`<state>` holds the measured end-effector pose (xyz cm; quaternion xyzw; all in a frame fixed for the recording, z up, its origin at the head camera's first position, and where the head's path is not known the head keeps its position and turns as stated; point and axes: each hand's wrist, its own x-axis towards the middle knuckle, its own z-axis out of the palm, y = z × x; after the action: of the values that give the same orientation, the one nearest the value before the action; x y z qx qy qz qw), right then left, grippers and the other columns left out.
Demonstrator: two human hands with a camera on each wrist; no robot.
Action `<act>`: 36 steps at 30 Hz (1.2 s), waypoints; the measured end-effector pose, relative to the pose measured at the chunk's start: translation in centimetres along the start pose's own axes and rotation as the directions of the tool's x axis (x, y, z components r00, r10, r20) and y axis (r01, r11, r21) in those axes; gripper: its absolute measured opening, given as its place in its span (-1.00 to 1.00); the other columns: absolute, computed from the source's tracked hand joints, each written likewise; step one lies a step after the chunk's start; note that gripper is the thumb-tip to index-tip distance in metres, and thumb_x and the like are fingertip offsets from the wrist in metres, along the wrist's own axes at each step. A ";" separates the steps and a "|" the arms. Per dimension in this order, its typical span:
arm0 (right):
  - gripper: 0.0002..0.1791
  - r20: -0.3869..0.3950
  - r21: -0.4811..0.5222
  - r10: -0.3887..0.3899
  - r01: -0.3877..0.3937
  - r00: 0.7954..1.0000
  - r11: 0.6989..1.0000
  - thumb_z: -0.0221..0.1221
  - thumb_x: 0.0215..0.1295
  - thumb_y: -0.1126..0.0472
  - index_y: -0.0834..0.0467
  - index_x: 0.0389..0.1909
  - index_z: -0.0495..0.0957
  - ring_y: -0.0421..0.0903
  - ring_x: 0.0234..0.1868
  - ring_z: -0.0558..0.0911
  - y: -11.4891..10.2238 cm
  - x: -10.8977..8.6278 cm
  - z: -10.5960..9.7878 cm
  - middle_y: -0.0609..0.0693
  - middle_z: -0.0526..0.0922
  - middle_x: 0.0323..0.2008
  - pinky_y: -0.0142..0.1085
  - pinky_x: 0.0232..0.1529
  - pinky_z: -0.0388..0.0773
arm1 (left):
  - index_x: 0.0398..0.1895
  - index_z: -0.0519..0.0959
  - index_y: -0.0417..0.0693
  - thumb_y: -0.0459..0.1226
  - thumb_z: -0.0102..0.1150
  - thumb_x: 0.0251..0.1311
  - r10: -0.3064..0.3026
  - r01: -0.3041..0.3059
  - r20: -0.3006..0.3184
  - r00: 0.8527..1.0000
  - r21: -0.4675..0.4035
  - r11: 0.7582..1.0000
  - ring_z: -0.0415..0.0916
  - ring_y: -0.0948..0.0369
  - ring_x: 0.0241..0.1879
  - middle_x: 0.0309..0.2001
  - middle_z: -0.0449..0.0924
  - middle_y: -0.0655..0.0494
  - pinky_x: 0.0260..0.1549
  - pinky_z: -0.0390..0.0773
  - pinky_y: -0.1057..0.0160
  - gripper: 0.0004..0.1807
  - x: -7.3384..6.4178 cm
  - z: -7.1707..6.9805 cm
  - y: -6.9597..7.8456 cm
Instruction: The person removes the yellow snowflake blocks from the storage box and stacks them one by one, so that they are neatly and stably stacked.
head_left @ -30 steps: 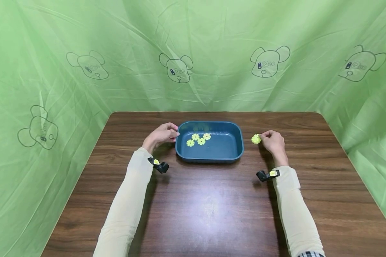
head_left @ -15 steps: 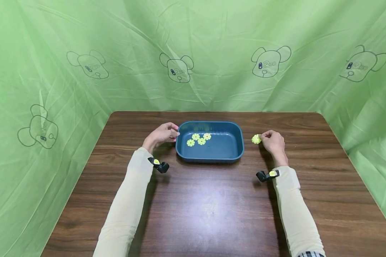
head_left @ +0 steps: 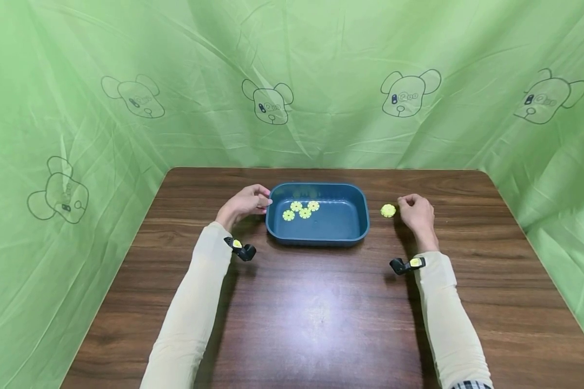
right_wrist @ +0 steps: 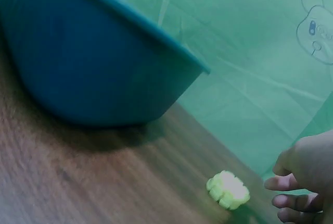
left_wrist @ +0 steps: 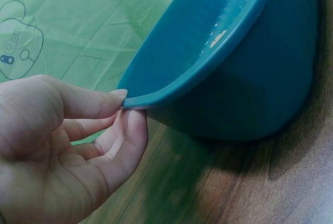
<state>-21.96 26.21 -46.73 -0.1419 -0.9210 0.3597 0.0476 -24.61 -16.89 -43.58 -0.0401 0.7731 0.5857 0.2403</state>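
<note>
A dark blue plastic basin (head_left: 316,239) stands near the table's far side. My left hand (head_left: 245,202) pinches its left rim; in the left wrist view, thumb on top and fingers beneath grip the basin's edge (left_wrist: 171,91). Several flat yellow flower-shaped pieces (head_left: 305,213) lie inside, toward the left. Right of the basin, another yellow flower-shaped piece (head_left: 387,210) rests on the wood; it looks thick and scalloped in the right wrist view (right_wrist: 228,189). My right hand (head_left: 417,215) is just right of that piece, apart from it, fingers (right_wrist: 294,201) loosely bent and holding nothing.
The brown wood-grain table (head_left: 316,313) reaches toward me, with a bright glare spot in its middle. A green curtain (head_left: 331,140) printed with bear faces encloses the back and sides. Black wrist cameras (head_left: 243,251) sit on both sleeves.
My right hand has let go of the yellow flower-shaped piece and drawn slightly right, leaving it on the table. The left hand and the basin stay in place.
</note>
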 end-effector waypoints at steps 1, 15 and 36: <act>-0.58 -0.001 0.002 -0.007 0.007 1.000 1.000 -0.06 0.40 0.00 0.24 -0.05 0.56 0.23 0.05 0.48 -0.1 0.0 -0.1 0.22 0.60 -0.10 0.04 0.08 0.36 | 0.12 0.28 -0.28 -0.42 0.05 0.29 0.000 0.000 0.000 1.000 -0.001 1.000 0.44 0.23 -0.35 -0.24 0.38 0.00 0.14 0.46 -0.06 -0.63 0.0 0.0 0.0; -0.65 -0.041 0.078 -0.137 0.140 0.990 0.987 0.00 0.38 0.03 0.20 -0.06 0.56 0.06 -0.07 0.50 -3.1 -0.1 0.5 0.16 0.58 -0.13 -0.14 -0.03 0.37 | 0.12 0.28 -0.28 -0.43 0.05 0.29 -0.007 0.007 0.001 1.000 -0.012 1.000 0.44 0.23 -0.37 -0.24 0.40 0.00 0.18 0.42 -0.10 -0.64 0.0 0.1 0.2; -0.71 -0.046 0.241 -0.350 0.351 0.935 0.905 0.21 0.26 0.14 0.24 -0.10 0.55 -0.02 -0.21 0.49 -9.4 -1.6 4.4 0.15 0.55 -0.16 -0.32 -0.17 0.40 | 0.11 0.28 -0.28 -0.45 0.04 0.28 0.000 0.000 0.005 1.000 0.000 1.000 0.44 0.22 -0.36 -0.24 0.40 0.00 0.11 0.48 -0.04 -0.65 0.0 0.1 0.2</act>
<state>-23.42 16.28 -43.58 0.0325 -0.8798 0.4563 0.1295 -24.61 -16.77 -43.44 -0.0390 0.7724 0.5859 0.2422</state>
